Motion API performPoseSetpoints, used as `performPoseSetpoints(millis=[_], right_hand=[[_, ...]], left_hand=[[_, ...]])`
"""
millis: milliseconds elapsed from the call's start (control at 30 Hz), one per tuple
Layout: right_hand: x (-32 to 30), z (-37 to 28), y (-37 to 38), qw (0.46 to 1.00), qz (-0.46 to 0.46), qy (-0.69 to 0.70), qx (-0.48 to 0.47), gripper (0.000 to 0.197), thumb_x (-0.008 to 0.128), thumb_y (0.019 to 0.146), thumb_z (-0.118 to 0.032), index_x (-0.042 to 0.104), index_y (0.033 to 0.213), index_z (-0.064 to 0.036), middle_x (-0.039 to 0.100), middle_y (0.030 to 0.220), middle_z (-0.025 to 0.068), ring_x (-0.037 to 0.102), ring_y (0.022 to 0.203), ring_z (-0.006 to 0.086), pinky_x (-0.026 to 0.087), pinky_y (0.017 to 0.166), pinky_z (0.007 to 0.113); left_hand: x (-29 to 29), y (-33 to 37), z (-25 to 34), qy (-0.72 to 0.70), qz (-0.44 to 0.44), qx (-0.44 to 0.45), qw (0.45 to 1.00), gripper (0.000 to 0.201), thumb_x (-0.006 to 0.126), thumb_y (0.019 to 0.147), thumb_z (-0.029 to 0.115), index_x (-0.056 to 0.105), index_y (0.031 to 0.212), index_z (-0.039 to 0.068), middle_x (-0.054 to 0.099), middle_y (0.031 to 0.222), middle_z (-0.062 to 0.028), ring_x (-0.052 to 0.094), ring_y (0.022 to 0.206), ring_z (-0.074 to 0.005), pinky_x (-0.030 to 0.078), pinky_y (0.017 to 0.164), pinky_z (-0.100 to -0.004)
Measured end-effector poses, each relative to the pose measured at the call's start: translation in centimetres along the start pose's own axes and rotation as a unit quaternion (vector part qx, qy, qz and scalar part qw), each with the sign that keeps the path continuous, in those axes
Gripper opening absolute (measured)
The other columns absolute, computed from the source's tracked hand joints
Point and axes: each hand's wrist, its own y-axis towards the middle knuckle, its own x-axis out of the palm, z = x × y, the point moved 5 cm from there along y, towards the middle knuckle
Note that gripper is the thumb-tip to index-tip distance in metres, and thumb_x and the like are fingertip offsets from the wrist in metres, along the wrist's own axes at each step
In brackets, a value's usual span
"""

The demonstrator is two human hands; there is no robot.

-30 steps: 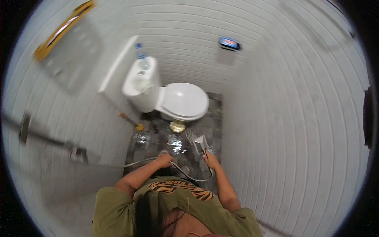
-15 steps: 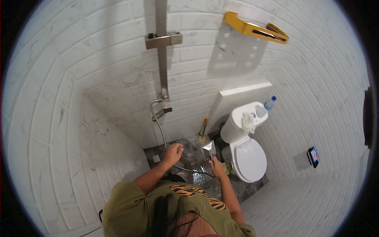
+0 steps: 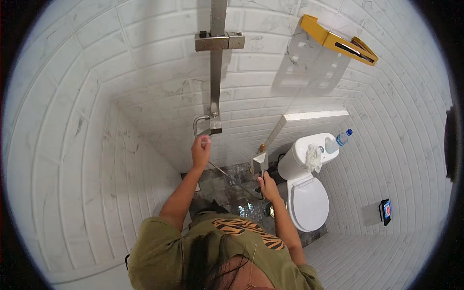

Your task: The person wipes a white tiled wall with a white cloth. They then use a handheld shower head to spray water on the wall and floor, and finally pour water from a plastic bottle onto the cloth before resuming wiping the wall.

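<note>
Silver and angular, the shower head (image 3: 260, 162) juts from the right hand (image 3: 268, 187).

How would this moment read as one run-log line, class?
left hand: near wall valve, contact unclear | right hand: gripping shower head | hose: running toward shower head | toilet lid: down

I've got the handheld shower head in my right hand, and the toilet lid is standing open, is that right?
Not quite: the toilet lid is down, as the head view shows. The handheld shower head is indeed in your right hand.
</note>
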Motion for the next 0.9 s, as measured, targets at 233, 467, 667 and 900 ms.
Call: performPoseSetpoints(millis=[233,467,667,900], right_hand=[[-3.2,2.5,-1.8,0.999,-0.007,0.026,-0.025,0.023,0.052,0.097,-0.019,0.044,0.106,-0.0003,0.058,0.095,0.0322,0.055,0.095,0.0520,0.043,0.076,0.052],[-4.5,5.5,-3.5,0.999,-0.011,0.042,-0.022,0.019,0.050,0.098,-0.018,0.044,0.102,-0.0006,0.060,0.086,0.0261,0.057,0.085,0.0479,0.045,0.073,0.048],[-5.4,5.5,-3.9,0.999,-0.028,0.022,-0.041,0.022,0.049,0.098,-0.020,0.043,0.103,0.0000,0.058,0.089,0.0285,0.055,0.087,0.0502,0.044,0.073,0.049],[-5.7,5.1,-3.8,0.996,-0.032,0.015,-0.080,0.022,0.049,0.098,-0.020,0.043,0.104,0.0007,0.059,0.091,0.0287,0.055,0.090,0.0508,0.044,0.075,0.049]], left_hand=[[0.4,0.3,3.3,0.131,0.078,0.015,0.988,0.039,0.071,0.080,0.007,0.054,0.115,0.002,0.059,0.110,-0.0124,0.063,0.087,-0.0215,0.053,0.068,-0.0301],[1.5,-0.4,7.2,0.249,0.078,0.059,0.964,0.061,0.077,0.074,0.011,0.045,0.125,0.004,0.051,0.123,-0.0152,0.062,0.099,-0.0277,0.053,0.079,-0.0369],[2.6,-0.2,9.2,0.302,0.080,0.083,0.946,0.062,0.079,0.072,0.013,0.045,0.124,0.005,0.050,0.122,-0.0154,0.059,0.105,-0.0334,0.052,0.082,-0.0409],[3.4,0.4,9.8,0.354,0.087,0.124,0.923,0.060,0.082,0.069,0.014,0.050,0.120,0.009,0.052,0.122,-0.0130,0.057,0.107,-0.0340,0.050,0.085,-0.0443]])
